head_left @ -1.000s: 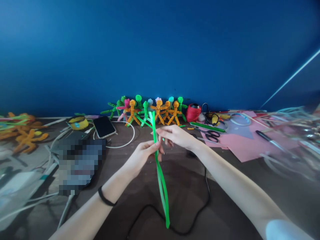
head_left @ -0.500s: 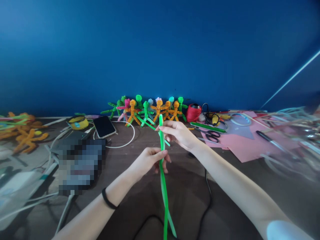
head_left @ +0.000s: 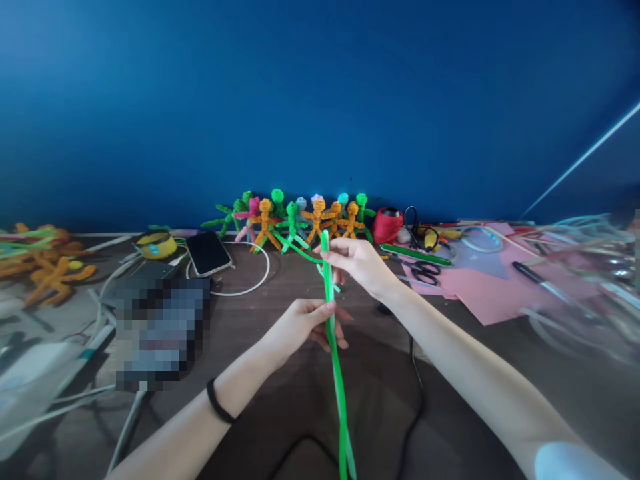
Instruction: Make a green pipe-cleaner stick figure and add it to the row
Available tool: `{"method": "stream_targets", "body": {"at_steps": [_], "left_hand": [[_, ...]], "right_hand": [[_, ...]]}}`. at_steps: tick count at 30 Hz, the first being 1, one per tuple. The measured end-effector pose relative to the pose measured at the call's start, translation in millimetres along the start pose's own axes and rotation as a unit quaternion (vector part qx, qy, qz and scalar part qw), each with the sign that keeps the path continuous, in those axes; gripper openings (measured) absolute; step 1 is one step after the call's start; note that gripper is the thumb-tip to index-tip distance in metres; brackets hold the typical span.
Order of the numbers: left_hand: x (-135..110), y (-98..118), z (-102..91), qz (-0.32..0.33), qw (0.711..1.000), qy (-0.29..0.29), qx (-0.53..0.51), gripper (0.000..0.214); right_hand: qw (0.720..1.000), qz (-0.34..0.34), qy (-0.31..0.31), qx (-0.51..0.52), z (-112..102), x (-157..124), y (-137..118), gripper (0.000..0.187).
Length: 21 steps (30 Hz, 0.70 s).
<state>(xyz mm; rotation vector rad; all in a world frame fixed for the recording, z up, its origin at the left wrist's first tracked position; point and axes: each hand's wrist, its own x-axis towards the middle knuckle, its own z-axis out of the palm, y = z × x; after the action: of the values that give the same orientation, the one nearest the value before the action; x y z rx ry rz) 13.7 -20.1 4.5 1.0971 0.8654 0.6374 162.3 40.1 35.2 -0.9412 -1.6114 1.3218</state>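
Observation:
Two long green pipe cleaners (head_left: pixel 339 380), one brighter and one paler, hang together lengthwise in front of me and run off the bottom of the view. Near their top end, my right hand (head_left: pixel 357 261) pinches them between thumb and fingers. Lower down, my left hand (head_left: pixel 313 321) is closed on the same strands, thumb in front and fingertips behind. Just behind the right hand, another green pipe cleaner (head_left: pixel 300 250) slants across the table toward the row of pipe-cleaner figures (head_left: pixel 265 220) by the wall.
A phone (head_left: pixel 209 254), a yellow roll (head_left: pixel 155 245) and cables lie left of the hands. To the right are scissors (head_left: pixel 424 272), a red spool (head_left: pixel 387 227), a green pen-like stick (head_left: pixel 417 255) and pink paper (head_left: pixel 483 297). Orange figures (head_left: pixel 60 277) lie far left.
The pipe cleaners and both hands have shifted slightly right. Below my left hand, the two strands now lie closer together.

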Motion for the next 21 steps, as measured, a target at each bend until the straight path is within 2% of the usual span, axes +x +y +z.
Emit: {"method": "stream_targets", "body": {"at_steps": [13, 16, 21], "left_hand": [[0.8, -0.5, -3.1, -0.018, 1.0, 0.01, 0.002, 0.036], [0.9, -1.1, -1.4, -0.021, 1.0, 0.016, 0.005, 0.035], [1.8, -1.8, -0.3, 0.02, 0.999, 0.049, 0.001, 0.026]], "right_hand": [[0.998, -0.003, -0.037, -0.057, 1.5, 0.5, 2.6, 0.03], [0.998, -0.003, -0.033, -0.044, 1.5, 0.2, 1.9, 0.031], [1.0, 0.004, 0.009, 0.0, -0.1, 0.6, -3.2, 0.035]]}}
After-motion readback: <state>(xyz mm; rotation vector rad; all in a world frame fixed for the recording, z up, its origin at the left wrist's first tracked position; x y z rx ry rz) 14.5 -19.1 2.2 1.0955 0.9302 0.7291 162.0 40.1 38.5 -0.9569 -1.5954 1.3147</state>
